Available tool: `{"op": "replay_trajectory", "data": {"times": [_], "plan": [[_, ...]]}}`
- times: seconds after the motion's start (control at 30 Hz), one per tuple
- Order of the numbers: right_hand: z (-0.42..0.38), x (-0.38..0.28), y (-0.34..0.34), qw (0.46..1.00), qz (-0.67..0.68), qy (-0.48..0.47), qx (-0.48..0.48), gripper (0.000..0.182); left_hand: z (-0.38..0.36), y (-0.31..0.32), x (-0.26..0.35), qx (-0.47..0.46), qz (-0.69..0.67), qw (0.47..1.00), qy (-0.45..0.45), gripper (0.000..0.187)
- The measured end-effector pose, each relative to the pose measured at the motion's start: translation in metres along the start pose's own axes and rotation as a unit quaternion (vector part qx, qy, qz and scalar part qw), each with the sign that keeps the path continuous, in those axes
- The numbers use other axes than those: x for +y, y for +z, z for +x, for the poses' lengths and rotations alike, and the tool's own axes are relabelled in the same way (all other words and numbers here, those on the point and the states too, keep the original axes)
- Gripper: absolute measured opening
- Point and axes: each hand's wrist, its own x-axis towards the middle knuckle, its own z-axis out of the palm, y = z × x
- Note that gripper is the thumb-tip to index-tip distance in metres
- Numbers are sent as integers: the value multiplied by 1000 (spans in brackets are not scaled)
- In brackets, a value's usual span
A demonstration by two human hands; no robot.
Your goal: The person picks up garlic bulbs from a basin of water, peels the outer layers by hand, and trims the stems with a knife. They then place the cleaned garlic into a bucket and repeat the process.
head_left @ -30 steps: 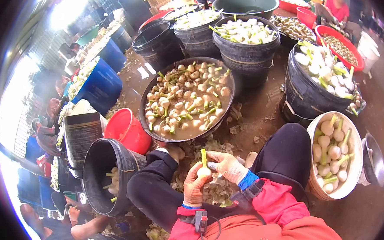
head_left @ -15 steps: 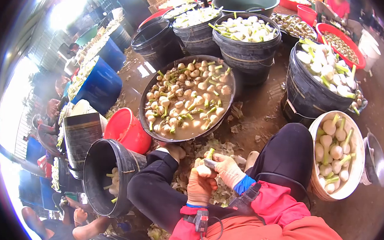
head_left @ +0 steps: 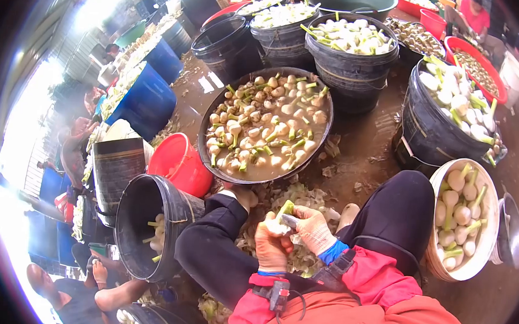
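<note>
In the middle of the head view, my left hand (head_left: 271,248), in an orange work glove, is closed around a white garlic bulb (head_left: 276,226). Its short green stem points up and to the right. My right hand (head_left: 316,229), gloved too, grips a small knife (head_left: 290,221) whose blade lies against the bulb near the stem. Fingers hide the knife's handle and much of the bulb. Peeled skins (head_left: 310,199) are heaped on the ground beneath both hands, between my legs.
Ahead stands a wide tub (head_left: 206,153) of garlic in muddy water. A white bucket (head_left: 486,232) of bulbs is by my right knee; a tipped black bucket (head_left: 121,225) and a red bucket (head_left: 192,167) are at left. A full black bucket (head_left: 425,135) stands ahead right.
The whole view has shifted slightly, so most things sit further right. The bulb has turned in my left hand, showing more of its green stem. Both hands keep their grip.
</note>
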Motion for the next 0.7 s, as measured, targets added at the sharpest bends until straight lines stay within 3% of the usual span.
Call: {"op": "replay_trajectory", "data": {"times": [0.07, 0.13, 0.17, 0.2, 0.27, 0.33, 0.4, 0.47, 0.53, 0.57, 0.6, 0.67, 0.7], "plan": [[-1, 2, -2, 1000, -11, 4, -1, 25, -1, -11, 4, 15, -7, 999, -49, 61], [-1, -2, -5, 998, 28, 7, -62, 26, 2, -15, 18, -112, -109, 966, -208, 55], [0, -1, -6, 997, 35, 25, -70, 29, 2, -10, 25, -55, -86, 966, -239, 55], [1, 0, -5, 997, 33, 26, -70, 29, 5, -13, 20, -56, -88, 966, -238, 55], [4, -1, -3, 998, 47, 47, -21, 27, 18, -20, 5, 196, 49, 977, -63, 59], [8, -2, -5, 999, 25, 24, -5, 26, 13, -27, -8, 161, 38, 986, -21, 58], [8, 1, -5, 1000, -16, -13, 21, 24, 4, -17, -19, 81, 193, 959, 193, 50], [10, 5, -6, 1000, -13, -14, 20, 24, 4, -24, -13, 50, 157, 973, 165, 46], [10, 13, -10, 995, -84, -1, -60, 24, 4, -23, -10, 14, 218, 965, 147, 49], [13, 10, -9, 995, -92, 13, -19, 27, 1, -20, -3, 8, 176, 980, 88, 50], [10, -2, -8, 983, -180, -22, 21, 28, -1, -18, 0, 9, 179, 980, 86, 50], [18, 7, -16, 988, -146, -39, 46, 26, -1, -15, 3, -84, 87, 993, -10, 51], [19, 11, -16, 989, -127, -55, 45, 29, 1, -18, 1, -85, 46, 995, -21, 53]]}}
